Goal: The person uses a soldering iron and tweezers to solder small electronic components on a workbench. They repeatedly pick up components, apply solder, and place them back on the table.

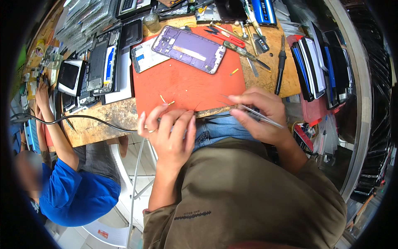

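My right hand [263,114] is closed around a pair of metal tweezers [261,116], whose thin tips point left over the near edge of the orange-red mat [186,85]. My left hand [170,135], a ring on one finger, is at the mat's near edge with its fingers curled together. A fine dark line rises by its fingertips; what they pinch is too small to make out. Just beyond that hand lie small yellow flex-cable pieces [168,101], and another yellow strip [234,72] is farther right. A purple phone frame [190,49] rests across the mat's far part, over a white phone panel [150,57].
Right of the mat are a red-handled cutter [232,39], screwdrivers and a black soldering-iron-like tool [281,66]. Opened device parts [97,62] crowd the left. A black cable [83,116] crosses the bench's front edge. A person in blue [78,186] works at left.
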